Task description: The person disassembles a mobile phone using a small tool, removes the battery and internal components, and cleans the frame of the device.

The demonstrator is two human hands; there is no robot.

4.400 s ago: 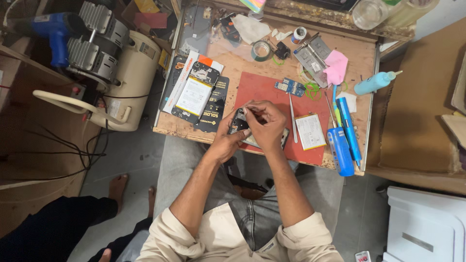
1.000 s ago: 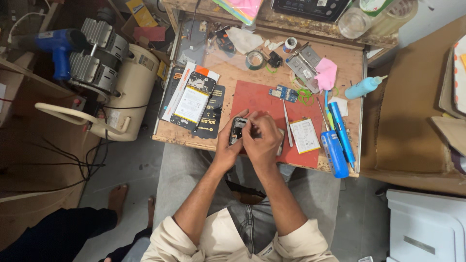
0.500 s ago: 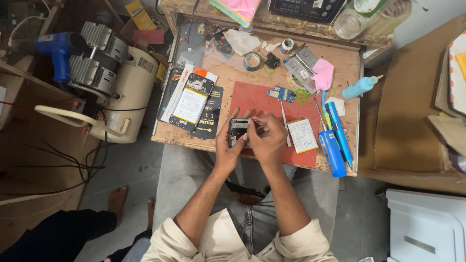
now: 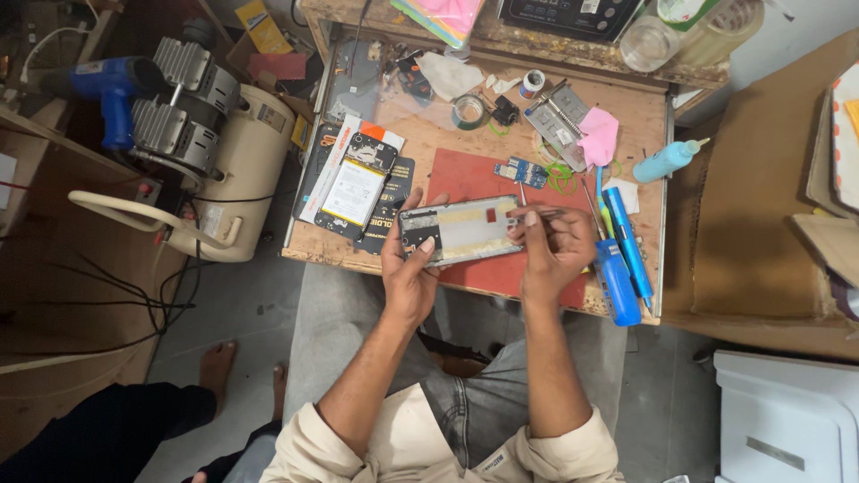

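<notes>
Fingers of the left hand are gripping an opened phone frame by its long edges above the red mat, while the right hand is pinching thin tweezers against its far end. The frame (a flat, pale shell with a dark board at one end) is probably light, stiff and fragile, best taken by the rims.

Cream air compressor left of bench, blue bottle, tape roll.
</notes>
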